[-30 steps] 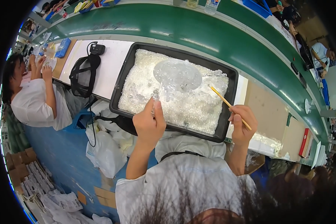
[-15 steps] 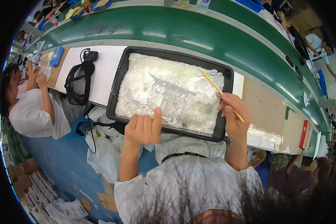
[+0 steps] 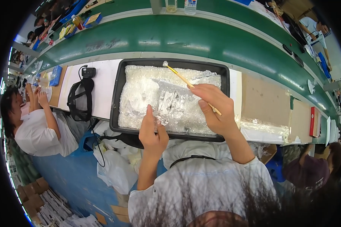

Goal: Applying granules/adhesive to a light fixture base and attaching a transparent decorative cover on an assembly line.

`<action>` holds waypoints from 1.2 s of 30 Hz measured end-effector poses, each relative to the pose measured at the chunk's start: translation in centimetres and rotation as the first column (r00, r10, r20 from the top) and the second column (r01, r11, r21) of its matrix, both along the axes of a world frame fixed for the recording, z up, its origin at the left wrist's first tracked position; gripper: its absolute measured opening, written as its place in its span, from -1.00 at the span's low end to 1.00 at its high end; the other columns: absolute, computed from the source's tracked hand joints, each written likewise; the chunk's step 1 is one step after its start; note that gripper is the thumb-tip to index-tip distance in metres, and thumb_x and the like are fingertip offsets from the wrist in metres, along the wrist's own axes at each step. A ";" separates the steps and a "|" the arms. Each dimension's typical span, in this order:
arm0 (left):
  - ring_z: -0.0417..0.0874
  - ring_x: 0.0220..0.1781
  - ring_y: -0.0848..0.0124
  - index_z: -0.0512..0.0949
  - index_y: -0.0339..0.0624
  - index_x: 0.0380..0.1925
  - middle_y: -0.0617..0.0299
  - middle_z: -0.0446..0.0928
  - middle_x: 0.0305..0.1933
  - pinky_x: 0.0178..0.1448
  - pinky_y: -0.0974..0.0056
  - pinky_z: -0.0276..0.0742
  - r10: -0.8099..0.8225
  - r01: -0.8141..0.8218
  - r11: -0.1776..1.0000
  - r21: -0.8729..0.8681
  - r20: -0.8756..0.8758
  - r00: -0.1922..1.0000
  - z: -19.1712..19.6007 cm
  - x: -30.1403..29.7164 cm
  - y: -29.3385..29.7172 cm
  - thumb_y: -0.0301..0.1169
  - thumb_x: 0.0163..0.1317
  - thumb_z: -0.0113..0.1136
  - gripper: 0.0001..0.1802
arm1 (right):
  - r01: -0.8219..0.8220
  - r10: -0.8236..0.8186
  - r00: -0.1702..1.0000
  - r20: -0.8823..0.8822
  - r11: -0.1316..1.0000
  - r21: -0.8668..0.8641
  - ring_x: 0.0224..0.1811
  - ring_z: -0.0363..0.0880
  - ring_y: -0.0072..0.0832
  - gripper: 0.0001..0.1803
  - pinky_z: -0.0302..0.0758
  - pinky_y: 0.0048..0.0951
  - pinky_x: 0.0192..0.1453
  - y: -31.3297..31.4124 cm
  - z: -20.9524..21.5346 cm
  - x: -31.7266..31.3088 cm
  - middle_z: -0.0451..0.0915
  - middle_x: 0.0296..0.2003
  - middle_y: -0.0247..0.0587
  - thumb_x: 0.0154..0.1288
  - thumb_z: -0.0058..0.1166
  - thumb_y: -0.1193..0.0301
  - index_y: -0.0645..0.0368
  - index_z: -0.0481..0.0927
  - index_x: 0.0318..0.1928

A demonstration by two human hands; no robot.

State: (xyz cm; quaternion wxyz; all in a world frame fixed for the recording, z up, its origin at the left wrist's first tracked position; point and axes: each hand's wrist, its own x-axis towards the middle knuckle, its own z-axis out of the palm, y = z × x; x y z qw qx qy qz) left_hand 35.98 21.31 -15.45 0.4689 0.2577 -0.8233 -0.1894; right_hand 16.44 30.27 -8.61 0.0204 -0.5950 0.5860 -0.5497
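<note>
We see our left hand (image 3: 152, 132) at the near rim of the black tray (image 3: 116, 99), its fingers pinched shut on the near edge of a clear plastic piece (image 3: 169, 101) that lifts up over the tray's middle. Our right hand (image 3: 215, 109) is closed in a grip around a thin wooden-handled brush (image 3: 185, 81); the handle runs diagonally from the hand toward the tray's far left part, and the brush tip hovers close to the far rim; whether it touches the contents we cannot tell. The tray is filled with a heap of white, glassy translucent bits (image 3: 140, 98) and sits on the near half of the bench, just in front of the green conveyor belt (image 3: 185, 38) that runs along the bench's far side. Left of the tray, on the white bench surface, lies a black strap with a small black device (image 3: 81, 92). Right of the tray are a brown cardboard sheet (image 3: 263, 102) and a roll of clear film (image 3: 265, 128) near the bench's near edge. At the left end of the bench another person (image 3: 38, 125) in a white shirt works with raised hands.
</note>
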 end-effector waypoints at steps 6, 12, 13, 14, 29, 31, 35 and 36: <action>0.52 -0.11 0.31 0.19 -0.44 0.38 -0.02 0.49 0.01 0.00 0.33 0.44 -0.362 0.412 0.708 0.573 -0.207 0.909 3.7 0.5 0.0 -0.39 0.37 0.00 -0.38 | 0.001 0.001 0.998 0.057 0.999 -0.034 -0.03 0.63 -0.09 -0.71 0.55 -0.22 0.07 0.0 -0.7 -0.3 0.68 -0.14 -0.05 0.25 0.11 0.64 0.28 0.64 0.00; 0.39 -0.15 0.50 0.10 -0.22 0.37 0.14 0.37 0.05 -0.03 0.38 0.33 -0.317 0.250 0.404 0.880 -0.122 0.941 4.9 0.2 1.1 -0.16 0.49 -0.14 -0.42 | -0.135 0.134 0.991 -0.016 0.986 -0.101 -0.03 0.62 -0.01 -0.74 0.55 -0.18 0.07 0.4 -1.1 0.2 0.66 -0.12 0.08 0.26 0.04 0.63 0.33 0.62 -0.04; 0.39 -0.15 0.50 0.10 -0.22 0.37 0.14 0.37 0.05 -0.03 0.38 0.33 -0.313 0.247 0.404 0.881 -0.121 0.942 4.7 0.0 1.1 -0.16 0.49 -0.14 -0.42 | -0.138 0.137 0.990 -0.014 0.985 -0.100 -0.03 0.62 -0.01 -0.74 0.55 -0.18 0.07 0.5 -1.1 0.3 0.66 -0.12 0.08 0.26 0.04 0.63 0.33 0.62 -0.04; 0.40 -0.13 0.50 0.10 -0.20 0.34 0.15 0.39 0.03 -0.03 0.39 0.33 -0.316 0.255 0.380 0.889 -0.134 0.939 4.4 -0.3 1.0 -0.22 0.48 -0.13 -0.47 | -0.175 0.173 0.984 -0.034 0.979 -0.101 -0.02 0.61 0.00 -0.73 0.54 -0.17 0.07 0.7 -1.2 0.3 0.66 -0.12 0.08 0.24 0.04 0.63 0.32 0.62 -0.04; 0.41 -0.07 0.50 -0.03 -0.17 0.27 0.08 0.48 0.01 0.05 0.39 0.30 -0.071 0.378 0.343 0.860 -0.378 0.923 2.0 -1.3 0.9 -0.60 0.16 -0.04 -0.32 | -0.202 0.142 0.885 0.444 0.975 0.090 -0.32 0.50 -0.45 -0.69 0.47 -0.43 -0.26 5.5 -1.8 -2.1 0.64 -0.23 0.01 0.45 -0.12 0.45 0.40 0.59 0.02; 0.43 -0.03 0.48 -0.05 -0.16 0.29 0.04 0.49 0.05 0.09 0.37 0.30 -0.052 0.397 0.346 0.850 -0.406 0.913 1.8 -1.4 0.8 -0.61 0.11 -0.05 -0.28 | -0.152 0.174 0.538 0.825 0.983 -0.108 -0.41 0.47 -0.60 -0.73 0.43 -0.59 -0.36 6.6 -3.4 -3.0 0.65 -0.25 -0.06 0.43 -0.11 0.54 0.37 0.60 0.01; 0.43 0.17 0.38 -0.07 -0.17 0.31 0.03 0.46 0.15 0.26 0.31 0.29 -0.008 0.402 0.302 0.864 -0.419 0.908 2.5 -2.0 0.5 -0.61 0.10 -0.03 -0.24 | -0.269 0.025 0.639 0.769 0.944 0.192 -0.51 0.41 -0.72 -0.77 0.38 -0.67 -0.44 6.7 -3.7 -2.6 0.69 -0.26 -0.14 0.40 -0.02 0.58 0.35 0.62 -0.02; 0.41 0.24 0.36 -0.05 -0.18 0.32 0.04 0.43 0.18 0.31 0.28 0.29 0.035 0.415 0.256 0.873 -0.438 0.898 2.8 -2.3 0.6 -0.60 0.11 -0.02 -0.25 | -0.259 0.018 0.637 0.770 0.946 0.193 -0.51 0.41 -0.72 -0.77 0.38 -0.67 -0.44 6.8 -3.9 -2.6 0.69 -0.26 -0.14 0.40 -0.02 0.58 0.35 0.62 -0.02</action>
